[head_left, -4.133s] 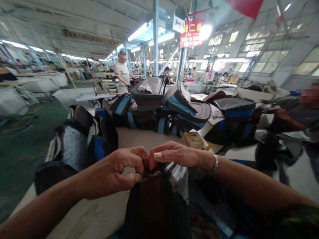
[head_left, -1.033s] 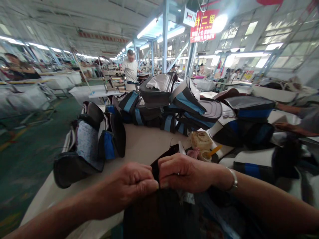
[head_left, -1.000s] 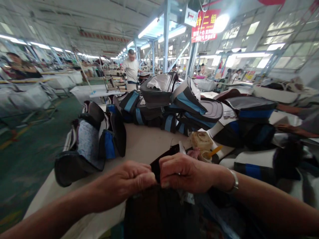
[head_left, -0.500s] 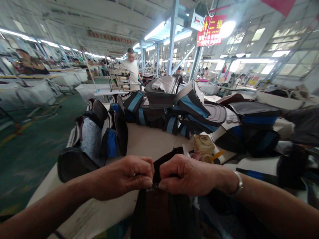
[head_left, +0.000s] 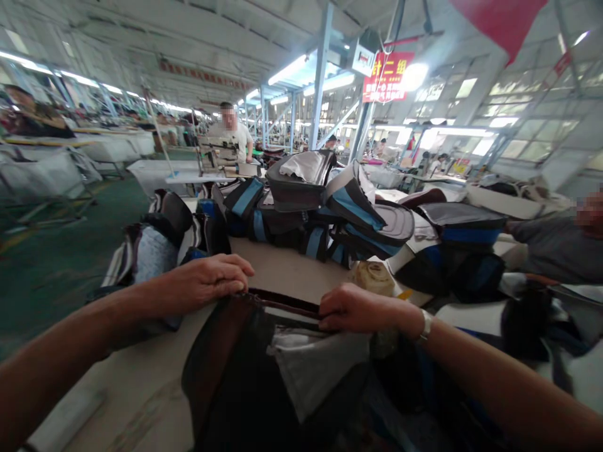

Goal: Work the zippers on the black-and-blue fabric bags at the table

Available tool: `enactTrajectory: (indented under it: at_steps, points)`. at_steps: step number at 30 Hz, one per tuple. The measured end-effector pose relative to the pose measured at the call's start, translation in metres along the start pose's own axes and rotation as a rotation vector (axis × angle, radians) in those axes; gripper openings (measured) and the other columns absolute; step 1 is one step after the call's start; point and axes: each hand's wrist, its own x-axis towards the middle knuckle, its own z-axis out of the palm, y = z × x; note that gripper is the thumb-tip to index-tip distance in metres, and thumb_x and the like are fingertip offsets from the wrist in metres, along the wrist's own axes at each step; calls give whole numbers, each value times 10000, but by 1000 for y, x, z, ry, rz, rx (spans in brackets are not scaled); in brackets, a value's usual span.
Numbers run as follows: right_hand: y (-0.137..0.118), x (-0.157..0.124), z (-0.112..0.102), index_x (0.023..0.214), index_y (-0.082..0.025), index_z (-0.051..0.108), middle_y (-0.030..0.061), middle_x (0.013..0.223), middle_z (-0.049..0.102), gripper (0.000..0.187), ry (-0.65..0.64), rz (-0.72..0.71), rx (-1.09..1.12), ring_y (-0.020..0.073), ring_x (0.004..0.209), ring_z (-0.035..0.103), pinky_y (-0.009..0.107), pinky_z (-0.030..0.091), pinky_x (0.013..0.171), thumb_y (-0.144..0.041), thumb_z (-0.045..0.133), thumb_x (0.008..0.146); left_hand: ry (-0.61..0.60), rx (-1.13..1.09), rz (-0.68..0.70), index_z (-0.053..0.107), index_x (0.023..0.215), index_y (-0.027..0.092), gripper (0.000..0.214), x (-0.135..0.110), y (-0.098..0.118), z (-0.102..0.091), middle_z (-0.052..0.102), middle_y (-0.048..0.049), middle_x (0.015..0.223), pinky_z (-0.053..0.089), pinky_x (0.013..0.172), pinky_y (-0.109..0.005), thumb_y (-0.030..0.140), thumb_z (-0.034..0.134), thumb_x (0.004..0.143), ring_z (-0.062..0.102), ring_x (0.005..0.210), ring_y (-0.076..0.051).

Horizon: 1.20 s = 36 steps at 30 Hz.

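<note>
both hands are on the dark black-and-brown fabric backpack (head_left: 245,376) lying right at the near edge of the pale worktable (head_left: 282,273). the left hand (head_left: 207,282) pinches the top seam at its left end, the right hand (head_left: 353,309) grips the same seam further right, so the opening is stretched flat between them with grey lining showing under it. i'd say even tension on both ends is what counts here, no twisting. room is tight: a roll of beige tape (head_left: 374,276) sits just beyond the right hand, a slumped grey-and-blue bag (head_left: 155,251) is near the left one. the bare strip of table in the middle is the free space, then the heap of blue-striped black bags (head_left: 339,216) walls off the far side.
</note>
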Motion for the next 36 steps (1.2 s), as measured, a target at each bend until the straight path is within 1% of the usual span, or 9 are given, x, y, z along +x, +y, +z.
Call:
enactTrajectory:
  at_steps: [4, 7, 11, 16, 20, 23, 28, 31, 36]
  points:
    - [-35, 21, 10, 708, -168, 648, -24, 624, 521, 273, 73, 62, -167, 99, 570, 387, 262, 252, 573, -336, 627, 922, 272, 126, -64, 608, 1266, 189, 417, 13, 35, 39, 657, -115, 1270, 415, 1078, -431, 454, 365, 1055, 583, 1194, -288]
    - [-50, 40, 10, 845, -158, 709, 22, 722, 634, 136, 81, 95, -216, 123, 612, 460, 265, 271, 578, -272, 644, 882, 227, 115, 78, 612, 1234, 203, 384, 22, 61, 86, 701, -81, 1110, 445, 981, -435, 482, 463, 1015, 630, 1046, -282]
    - [-39, 45, 13, 932, -141, 699, 26, 805, 665, 257, 3, 91, -142, 118, 673, 523, 224, 361, 612, -341, 547, 987, 361, 13, 51, 636, 1197, 195, 458, 32, 50, 123, 726, -78, 1045, 435, 936, -428, 502, 340, 1031, 638, 968, -268]
    - [-16, 13, 19, 873, -156, 654, 2, 736, 606, 361, -92, 44, -123, 121, 648, 525, 251, 406, 645, -400, 458, 1053, 312, -65, -26, 665, 1053, 160, 536, 33, 14, 118, 717, -45, 907, 472, 747, -291, 434, 206, 1091, 654, 832, -178]
    - [-20, -15, 25, 949, -142, 670, 69, 905, 691, 375, -88, -186, -30, 172, 866, 634, 368, 414, 1012, -361, 394, 1079, 156, -50, 79, 709, 1022, 177, 456, 24, 5, 109, 720, -43, 942, 459, 800, -296, 554, 452, 1027, 657, 883, -194]
    - [-28, -30, 42, 1068, -150, 679, 86, 1018, 726, 365, -57, -341, 52, 190, 991, 670, 411, 282, 1181, -446, 469, 1041, 86, -21, 135, 715, 1084, 208, 509, 11, 10, 113, 692, -48, 985, 438, 828, -322, 668, 660, 873, 635, 920, -222]
    - [-34, -45, 87, 992, -204, 680, 40, 872, 706, 513, 50, -423, -186, 231, 915, 642, 499, 152, 1235, -675, 687, 790, 230, 5, 309, 587, 1230, 226, 573, -29, 39, 136, 653, -73, 1071, 428, 891, -366, 707, 524, 924, 595, 972, -233]
    - [-35, -47, 95, 867, -219, 656, 14, 801, 678, 402, 43, -391, -262, 211, 865, 613, 493, 181, 1215, -617, 688, 817, 325, 49, 451, 526, 1234, 213, 632, -53, 60, 150, 668, -78, 1040, 439, 917, -378, 733, 573, 877, 599, 933, -234]
    - [-33, -40, 85, 757, -212, 623, -16, 721, 636, 306, 88, -375, -183, 167, 813, 590, 430, 227, 1198, -467, 656, 923, 237, 103, 544, 496, 1220, 209, 214, -72, 73, 163, 720, -65, 946, 476, 813, -344, 168, 434, 1019, 605, 804, -210]
